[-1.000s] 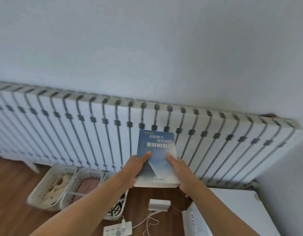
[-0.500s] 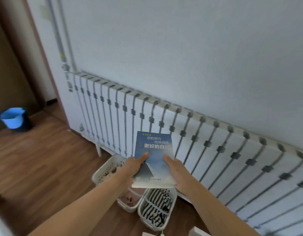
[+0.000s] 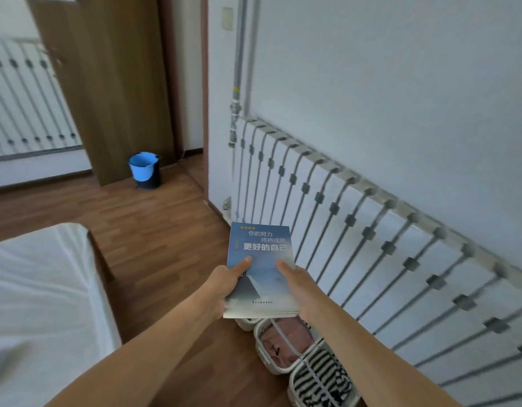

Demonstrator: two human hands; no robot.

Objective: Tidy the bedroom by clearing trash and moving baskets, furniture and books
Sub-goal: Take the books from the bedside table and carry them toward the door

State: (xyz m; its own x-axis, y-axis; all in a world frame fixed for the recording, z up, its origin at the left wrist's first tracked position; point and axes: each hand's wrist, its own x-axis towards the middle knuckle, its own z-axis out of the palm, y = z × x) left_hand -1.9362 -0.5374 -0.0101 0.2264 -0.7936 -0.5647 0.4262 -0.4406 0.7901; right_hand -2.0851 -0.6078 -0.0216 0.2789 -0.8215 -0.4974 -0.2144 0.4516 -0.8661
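So, the book [image 3: 261,259] is only mid-carry, held above the baskets [image 3: 262,354] beside the radiator [image 3: 371,254], which I judge are yet to be shifted. My left hand [image 3: 224,286] and right hand [image 3: 301,287] each clamp a side edge, thumbs on the cover. It lies cover up, long axis pointing away from me, title end farthest.

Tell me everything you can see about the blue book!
The book is a closed paperback with a blue cover that fades paler lower down. It has small yellow dots at the top, white Chinese writing and tiny print near the bottom. White page edges show at the near end. It is held cover up, nearly flat, in the air. The left hand and right hand grip its sides, thumbs on the cover. White baskets lie below it, the radiator beside it.
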